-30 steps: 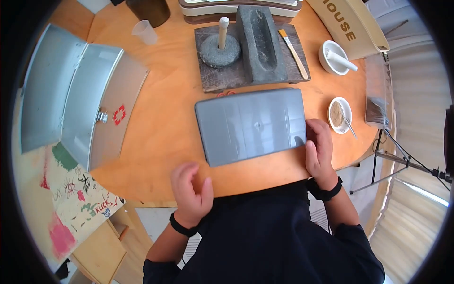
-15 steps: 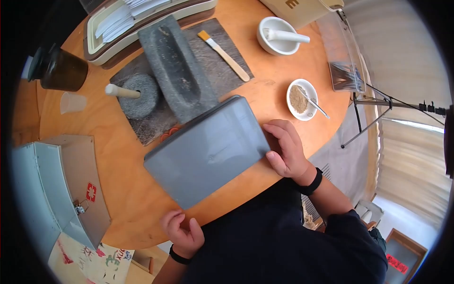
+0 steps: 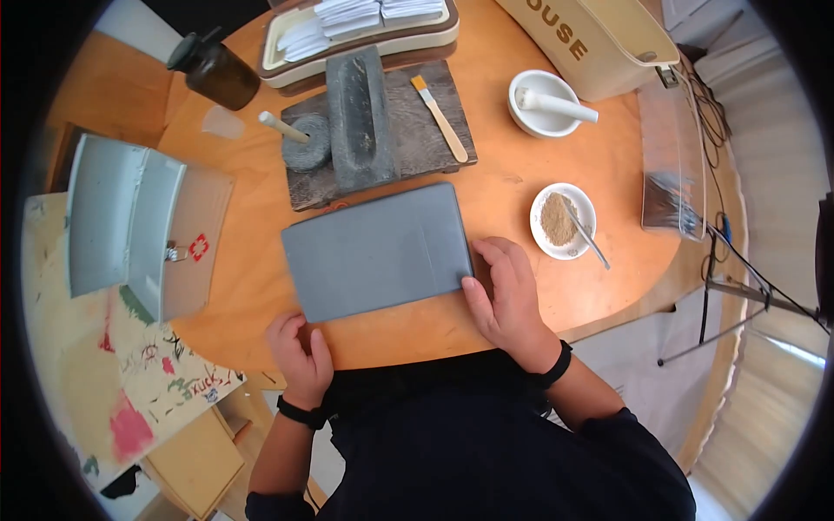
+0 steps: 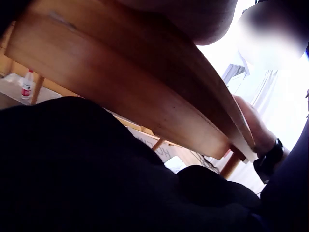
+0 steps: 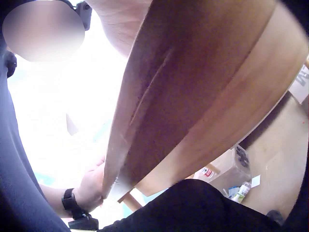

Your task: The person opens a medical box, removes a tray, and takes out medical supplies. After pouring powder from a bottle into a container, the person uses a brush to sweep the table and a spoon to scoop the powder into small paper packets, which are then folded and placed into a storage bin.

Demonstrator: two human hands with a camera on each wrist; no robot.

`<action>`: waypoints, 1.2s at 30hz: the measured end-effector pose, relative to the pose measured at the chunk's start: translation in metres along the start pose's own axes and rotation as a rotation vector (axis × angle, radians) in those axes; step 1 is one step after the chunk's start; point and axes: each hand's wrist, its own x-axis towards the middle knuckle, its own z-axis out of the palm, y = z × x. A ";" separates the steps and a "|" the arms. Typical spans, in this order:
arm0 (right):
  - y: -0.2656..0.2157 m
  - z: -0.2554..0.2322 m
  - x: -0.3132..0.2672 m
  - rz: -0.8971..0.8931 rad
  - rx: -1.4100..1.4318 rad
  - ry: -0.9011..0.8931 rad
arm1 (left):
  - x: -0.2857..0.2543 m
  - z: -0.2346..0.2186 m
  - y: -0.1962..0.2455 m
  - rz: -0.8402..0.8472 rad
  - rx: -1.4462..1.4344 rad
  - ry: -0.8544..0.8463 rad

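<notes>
Your grey flat case (image 3: 378, 252) lies on the near part of the worktop (image 3: 486, 200), set at a slight slant, between your two hands. Your right hand (image 3: 508, 300) rests just beside its right end, fingers loosely bent and wrapped round nothing, the thumb tip at the case's near right corner; you cannot tell whether it presses there. Your left hand (image 3: 300, 360) is at the worktop's near edge, just off the case's near left corner, its fingers relaxed and slightly curved, gripping nothing. Behind the case sits a dark wooden board (image 3: 417, 139) bearing a long stone trough (image 3: 358, 122), a round stone wheel (image 3: 304, 154) with a pale rod through it, and a flat brush (image 3: 441, 122). To your right stand a white mortar (image 3: 543, 126) with its pestle (image 3: 560, 106) leaning over the rim and, nearer you, a small white bowl (image 3: 556, 252) of brown powder (image 3: 556, 219) with a thin metal utensil (image 3: 592, 239) in it. Both wrist views mostly show the worktop's underside.
</notes>
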 end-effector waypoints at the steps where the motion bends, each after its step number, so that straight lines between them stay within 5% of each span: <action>1: 0.001 0.000 0.001 -0.009 0.022 0.002 | 0.000 0.000 0.001 -0.002 0.011 -0.008; 18: -0.004 0.002 -0.001 0.033 0.085 0.072 | 0.000 -0.003 -0.001 0.052 -0.004 0.049; 20: -0.004 0.004 -0.002 0.079 0.092 0.069 | 0.006 -0.006 0.004 -0.205 -0.298 0.012; 26: -0.022 0.011 0.002 0.073 -0.022 0.050 | 0.028 0.016 0.013 -0.291 -0.670 0.014; 27: -0.023 0.012 0.001 0.080 -0.049 0.038 | 0.032 0.008 0.019 -0.179 -0.503 -0.009; 36: -0.041 0.018 -0.007 0.175 0.020 0.088 | 0.035 -0.003 0.025 -0.181 -0.437 -0.026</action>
